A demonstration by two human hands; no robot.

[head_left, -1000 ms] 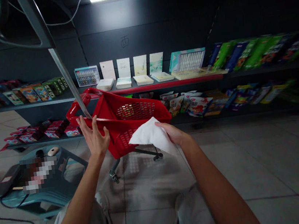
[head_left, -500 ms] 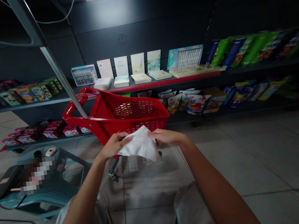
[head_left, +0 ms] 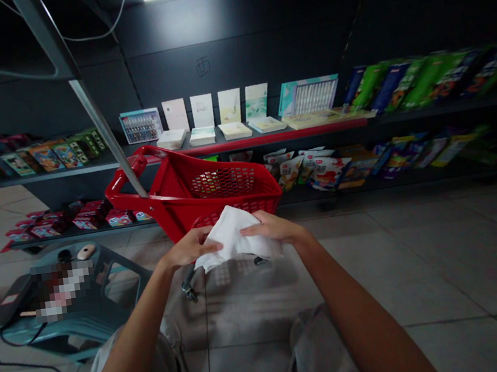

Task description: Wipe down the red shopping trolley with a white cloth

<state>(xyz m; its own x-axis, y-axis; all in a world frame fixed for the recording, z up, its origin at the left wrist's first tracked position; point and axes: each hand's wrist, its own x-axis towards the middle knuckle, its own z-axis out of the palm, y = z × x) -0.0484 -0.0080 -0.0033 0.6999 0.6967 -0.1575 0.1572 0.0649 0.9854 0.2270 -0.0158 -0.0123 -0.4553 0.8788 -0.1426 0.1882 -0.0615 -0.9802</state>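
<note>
A white cloth or tissue (head_left: 231,232), partly folded and hanging loose at its lower edge, is stretched between my hands. My left hand (head_left: 191,248) pinches its left side, thumb on top and fingers underneath. On the right side, my right hand (head_left: 274,226) grips it with the thumb laid over the upper face. Both hands are in front of the red shopping cart (head_left: 214,199), and the cloth covers part of its lower front. Some fingertips are hidden beneath the cloth.
At left, a teal plastic stool (head_left: 118,276) bears a dark device and cables. A metal pole (head_left: 101,129) rises near the cart handle. Behind stands a shelf (head_left: 314,130) with notebooks (head_left: 234,130), boxes (head_left: 45,156) and snack bags (head_left: 326,169).
The cloth has shifted between my hands: its top corner now points up further left and its right part is folded over. My right thumb has moved onto the cloth.
</note>
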